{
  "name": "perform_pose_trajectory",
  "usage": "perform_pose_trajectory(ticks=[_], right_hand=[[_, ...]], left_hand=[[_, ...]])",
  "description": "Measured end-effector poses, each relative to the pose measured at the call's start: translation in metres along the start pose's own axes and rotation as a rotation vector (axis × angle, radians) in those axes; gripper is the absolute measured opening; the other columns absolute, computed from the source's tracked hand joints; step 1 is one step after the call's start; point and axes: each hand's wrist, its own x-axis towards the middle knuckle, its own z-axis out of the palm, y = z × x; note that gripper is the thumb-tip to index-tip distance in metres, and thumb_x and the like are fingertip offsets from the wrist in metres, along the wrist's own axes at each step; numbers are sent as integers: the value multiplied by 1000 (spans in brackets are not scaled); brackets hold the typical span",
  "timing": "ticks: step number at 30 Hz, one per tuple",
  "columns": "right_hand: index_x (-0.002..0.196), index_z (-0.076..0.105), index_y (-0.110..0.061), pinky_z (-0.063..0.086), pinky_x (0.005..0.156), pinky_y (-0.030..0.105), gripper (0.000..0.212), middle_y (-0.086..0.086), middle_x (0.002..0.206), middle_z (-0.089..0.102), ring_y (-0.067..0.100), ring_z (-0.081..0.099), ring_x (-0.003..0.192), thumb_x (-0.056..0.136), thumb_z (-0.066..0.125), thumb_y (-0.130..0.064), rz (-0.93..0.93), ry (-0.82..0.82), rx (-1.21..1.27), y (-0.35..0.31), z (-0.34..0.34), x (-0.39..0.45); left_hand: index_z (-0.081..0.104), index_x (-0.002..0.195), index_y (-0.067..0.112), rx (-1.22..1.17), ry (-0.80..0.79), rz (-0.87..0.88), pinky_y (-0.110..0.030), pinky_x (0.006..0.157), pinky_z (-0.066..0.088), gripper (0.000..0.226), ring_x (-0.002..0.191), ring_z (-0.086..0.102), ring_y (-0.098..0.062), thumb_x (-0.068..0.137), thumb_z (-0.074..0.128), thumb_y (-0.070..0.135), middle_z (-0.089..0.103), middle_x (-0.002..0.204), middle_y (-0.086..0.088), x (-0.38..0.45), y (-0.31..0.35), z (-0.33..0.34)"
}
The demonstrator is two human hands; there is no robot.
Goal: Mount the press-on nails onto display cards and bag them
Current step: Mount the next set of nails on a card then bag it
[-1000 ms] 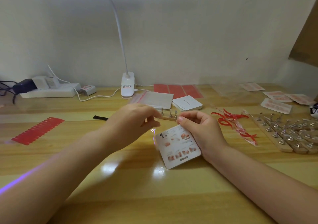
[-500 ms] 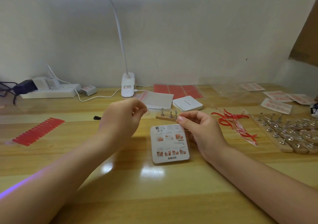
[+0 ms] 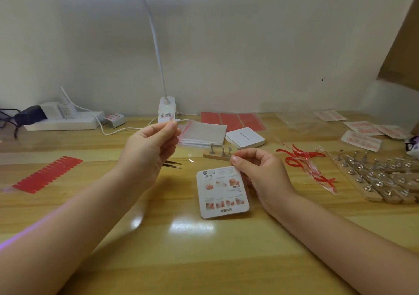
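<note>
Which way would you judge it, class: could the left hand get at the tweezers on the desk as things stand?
Probably yes. The tweezers lie on bare desk just below the raised left hand, nothing covering them. But its fingertips seem to be pinching something thin and clear, so it may need to let go first.

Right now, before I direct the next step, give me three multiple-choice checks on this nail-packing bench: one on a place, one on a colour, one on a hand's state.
1. Where is the printed card?
A. on the power strip
B. on the table before the right hand
C. leaning on the wall

2. What colour is the nail strip at the far left?
A. red
B. blue
C. green

3. What is the left hand doing?
A. lying flat on the table
B. pinching something raised at its fingertips
C. gripping the lamp

B: the card lies flat beside the right hand.
A: the strip is plainly red.
B: its fingers meet above the table.
</note>
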Motion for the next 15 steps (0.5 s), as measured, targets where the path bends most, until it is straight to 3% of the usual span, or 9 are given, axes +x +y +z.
perform_pose_trajectory(ticks=[3, 5, 8, 10, 13, 15], right_hand=[[85, 69, -17, 55, 60, 23, 7, -1, 81, 71, 13, 70, 73, 84, 73, -12, -17, -10, -65, 0, 2, -1], [85, 69, -18, 55, 62, 24, 7, -2, 80, 71, 11, 68, 72, 84, 73, -13, -30, -16, -88, 1, 3, -1], [85, 69, -18, 56, 68, 28, 5, 0, 81, 70, 14, 66, 75, 83, 73, -14, -33, -28, -113, 2, 3, 1], [79, 68, -19, 52, 63, 24, 7, -4, 73, 69, 10, 64, 69, 82, 72, -14, -40, -22, -127, 4, 3, 3], [61, 55, -19, 39, 47, 14, 26, -8, 54, 56, 0, 53, 48, 82, 65, -8, -36, 33, -239, 5, 2, 6], [63, 47, -17, 40, 53, 15, 30, -6, 60, 50, 2, 50, 54, 87, 56, -2, -13, 41, -249, 5, 1, 5]], left_hand=[[78, 77, 31, 281, -96, 123, -21, 67, 52, 15, 72, 65, -3, 65, 76, 39, 73, 80, 8, -13, 9, 11], [77, 76, 36, 437, -135, 247, -16, 60, 50, 17, 69, 64, -1, 61, 76, 45, 74, 80, 8, -22, 14, 24], [75, 71, 41, 623, -232, 426, -13, 57, 50, 6, 66, 65, -2, 67, 79, 40, 72, 74, 13, -29, 13, 55], [71, 63, 36, 767, -292, 503, -10, 53, 45, 14, 61, 62, 3, 70, 82, 33, 69, 65, 15, -27, 6, 82], [62, 62, 34, 922, -357, 470, -4, 46, 38, 24, 57, 58, 9, 70, 84, 30, 62, 60, 17, -18, -7, 131], [62, 70, 30, 954, -393, 430, -14, 55, 46, 21, 64, 60, 3, 72, 83, 29, 61, 69, 17, -9, -18, 163]])
